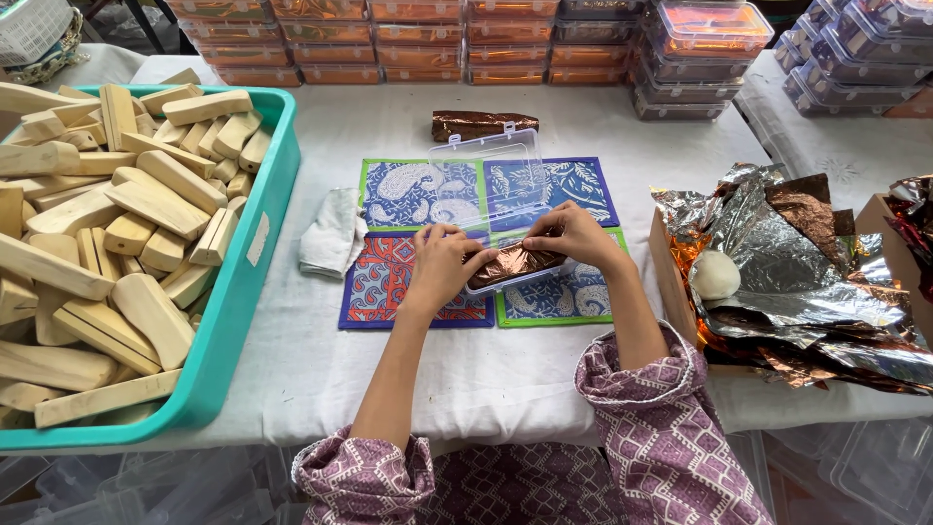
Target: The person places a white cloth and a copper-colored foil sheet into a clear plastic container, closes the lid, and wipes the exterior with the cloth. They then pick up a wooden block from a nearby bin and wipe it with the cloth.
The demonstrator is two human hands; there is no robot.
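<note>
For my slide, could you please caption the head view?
Both hands, left hand and right hand, press a foil-wrapped bar into a clear box.

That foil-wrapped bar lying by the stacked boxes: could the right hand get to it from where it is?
Probably yes. The wrapped bar lies just past the open clear box, with only bare cloth around it, though the right hand is busy holding a foil-wrapped piece.

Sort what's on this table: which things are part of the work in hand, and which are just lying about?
In use: left hand, right hand, foil-wrapped bar, clear box.

Lying about: bin of wood blocks, white cloth, foil sheets, second wrapped bar, stacked boxes, patterned mats.
</note>
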